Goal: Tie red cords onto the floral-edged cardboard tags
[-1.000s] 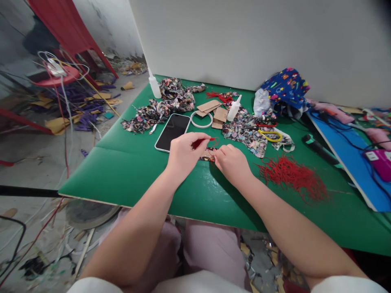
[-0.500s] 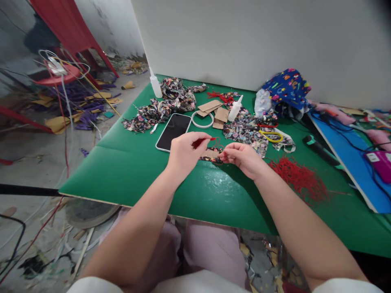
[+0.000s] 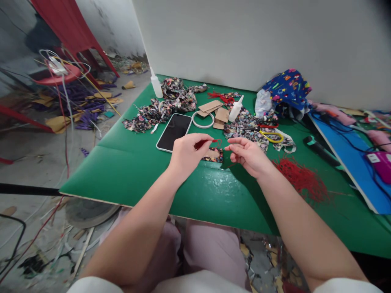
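Note:
My left hand (image 3: 191, 150) is closed in a pinch on a thin red cord (image 3: 219, 141), whose loop sticks out past the fingertips. Below those fingers a small piece of cardboard edged with dark floral fabric (image 3: 216, 155) lies on the green table; the hand hides its left part. Just right of that piece is my right hand (image 3: 246, 156), fingers bent and apart, with nothing visible gripped in them. A phone with a dark screen (image 3: 173, 132) lies beside my left hand, and a white ring (image 3: 203, 120) rests behind both hands.
Floral fabric (image 3: 155, 110), brown cardboard pieces (image 3: 210, 106) and two white squeeze bottles, one left (image 3: 156, 85) and one centre (image 3: 236, 110), stand farther back. Yellow-handled scissors (image 3: 273, 136), a pile of red cords (image 3: 301, 177), a dark cutter (image 3: 320, 151) and a blue board (image 3: 345, 158) are right.
My right hand has moved slightly right, off the fabric-edged piece, and its fingers have parted. My left hand has shifted a little right, still pinching the red cord.

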The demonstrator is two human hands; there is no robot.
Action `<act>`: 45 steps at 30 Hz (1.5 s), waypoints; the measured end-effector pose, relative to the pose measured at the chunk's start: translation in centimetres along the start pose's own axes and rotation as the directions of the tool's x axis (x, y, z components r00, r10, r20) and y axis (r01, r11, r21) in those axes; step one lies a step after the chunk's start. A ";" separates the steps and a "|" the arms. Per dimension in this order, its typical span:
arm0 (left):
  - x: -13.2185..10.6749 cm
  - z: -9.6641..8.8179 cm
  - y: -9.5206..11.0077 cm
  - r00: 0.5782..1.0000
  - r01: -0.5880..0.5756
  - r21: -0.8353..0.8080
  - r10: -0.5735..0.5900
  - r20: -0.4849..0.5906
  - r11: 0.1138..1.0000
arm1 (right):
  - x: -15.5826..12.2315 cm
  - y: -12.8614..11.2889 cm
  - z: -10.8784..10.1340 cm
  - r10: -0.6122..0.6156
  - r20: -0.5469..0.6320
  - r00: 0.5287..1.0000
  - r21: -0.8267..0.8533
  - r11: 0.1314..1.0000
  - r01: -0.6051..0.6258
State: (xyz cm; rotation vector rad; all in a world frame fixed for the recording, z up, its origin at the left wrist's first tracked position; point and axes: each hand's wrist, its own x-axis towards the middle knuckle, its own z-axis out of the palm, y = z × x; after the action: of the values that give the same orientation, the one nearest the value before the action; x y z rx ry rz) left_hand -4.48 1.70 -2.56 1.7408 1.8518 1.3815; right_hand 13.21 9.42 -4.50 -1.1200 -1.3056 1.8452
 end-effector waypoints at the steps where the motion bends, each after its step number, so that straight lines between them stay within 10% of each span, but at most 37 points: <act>1: 0.0 0.0 0.1 1.000 -0.001 0.011 0.001 0.013 1.000 | -0.1 -0.2 -0.1 -0.060 -0.024 0.998 -0.160 0.986 0.056; 5: -0.1 0.0 0.3 0.999 -0.009 0.034 0.007 0.046 0.999 | -0.4 -0.7 -1.0 -0.367 -0.050 0.929 -0.725 0.653 0.218; 9: -0.3 0.5 0.1 0.996 -0.018 0.029 0.015 0.091 0.999 | -0.6 -0.7 -1.5 -0.517 0.015 0.856 -0.920 0.329 0.215; 25: -0.9 1.7 0.4 0.967 0.027 -0.057 -0.012 0.254 0.998 | -1.6 -0.4 -0.2 -0.709 0.231 0.667 -0.968 -0.098 0.231; 45: -0.9 2.0 0.1 0.959 0.064 -0.118 -0.029 0.281 0.991 | -2.0 -0.4 0.5 -0.683 0.281 0.674 -0.875 0.105 0.472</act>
State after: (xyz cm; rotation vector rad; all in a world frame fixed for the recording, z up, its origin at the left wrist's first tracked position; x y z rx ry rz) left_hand -2.69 1.79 -3.88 1.7162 1.6089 1.1399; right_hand 13.65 7.64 -3.48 -0.9253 -2.3094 0.2258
